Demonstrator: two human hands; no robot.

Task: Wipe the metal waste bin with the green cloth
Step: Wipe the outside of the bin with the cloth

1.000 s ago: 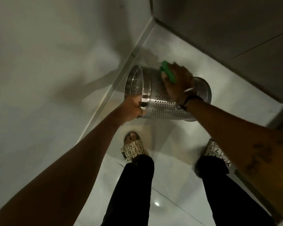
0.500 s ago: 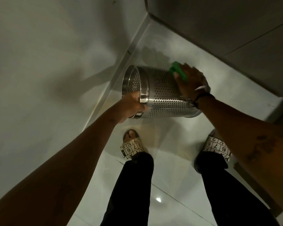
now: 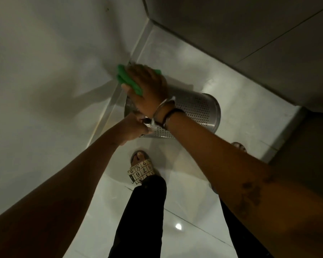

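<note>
The metal waste bin [image 3: 198, 110] is held off the floor [image 3: 175, 202], tipped on its side, between the two hands. Its perforated wall and closed base lie to the right of the right hand [image 3: 147, 86], while its open mouth points toward the left, behind the hands; what is inside cannot be seen, as the right hand and wrist cover the opening. The left hand [image 3: 134, 127] is clenched around the bin's rim at its lower near edge, just below the right wrist, which wears a bangle [image 3: 161, 107] and a dark band. The right hand is spread over the upper part of the bin near its mouth and grips the green cloth [image 3: 128, 79], bunched under the fingers and pressed to the metal, with folds sticking out past the thumb side. Below the hands, a sandal [image 3: 141, 170] printed with numbers stands on the glossy floor, beside the wall [image 3: 45, 71] left of the hands.
</note>
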